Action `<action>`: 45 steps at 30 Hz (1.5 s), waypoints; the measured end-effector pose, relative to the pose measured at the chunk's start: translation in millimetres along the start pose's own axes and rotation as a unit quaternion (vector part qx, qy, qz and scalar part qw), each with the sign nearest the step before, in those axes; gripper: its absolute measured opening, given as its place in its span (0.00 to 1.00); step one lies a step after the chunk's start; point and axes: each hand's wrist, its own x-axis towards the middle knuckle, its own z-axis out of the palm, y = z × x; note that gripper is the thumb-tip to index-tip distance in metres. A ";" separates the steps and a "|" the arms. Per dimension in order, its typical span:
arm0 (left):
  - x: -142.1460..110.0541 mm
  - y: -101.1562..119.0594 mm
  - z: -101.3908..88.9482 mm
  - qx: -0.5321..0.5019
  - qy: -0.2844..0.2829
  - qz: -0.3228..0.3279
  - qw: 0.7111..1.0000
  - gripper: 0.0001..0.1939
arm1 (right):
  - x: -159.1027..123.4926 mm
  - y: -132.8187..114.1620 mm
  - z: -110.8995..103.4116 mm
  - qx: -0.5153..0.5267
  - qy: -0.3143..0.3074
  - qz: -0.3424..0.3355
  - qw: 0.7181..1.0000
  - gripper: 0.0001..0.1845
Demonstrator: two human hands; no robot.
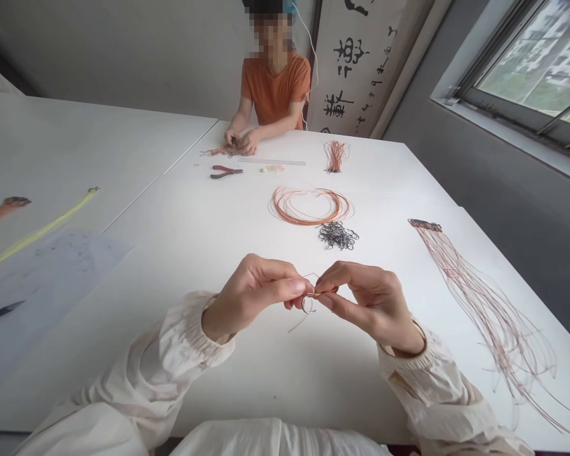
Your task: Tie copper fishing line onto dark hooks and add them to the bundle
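My left hand [251, 294] holds a small metal ring [306, 304] in a closed pinch; my right hand [373, 304] pinches a thin copper wire [322, 291] against it. Keep both pinches firm and close. The ring lies well in front of the copper coil [311, 206].
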 end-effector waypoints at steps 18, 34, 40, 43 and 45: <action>1.1 4.2 7.1 0.045 0.053 -0.046 0.997 0.13 | 0.1 7.1 13.1 -0.112 0.159 -0.075 0.978 0.09; 3.8 1.1 9.4 0.019 0.048 -0.057 0.997 0.16 | 2.1 7.4 23.3 0.015 0.151 0.023 0.988 0.03; 1.8 0.6 12.0 0.073 0.048 -0.025 0.996 0.16 | -0.7 10.0 26.8 0.016 0.168 0.012 0.986 0.04; 1.4 0.7 13.4 0.094 0.048 -0.021 0.994 0.16 | -2.3 10.7 29.3 0.017 0.178 0.006 0.984 0.06; 1.8 0.4 13.9 0.079 0.042 -0.027 0.996 0.16 | -3.0 11.0 30.5 0.018 0.183 -0.001 0.983 0.06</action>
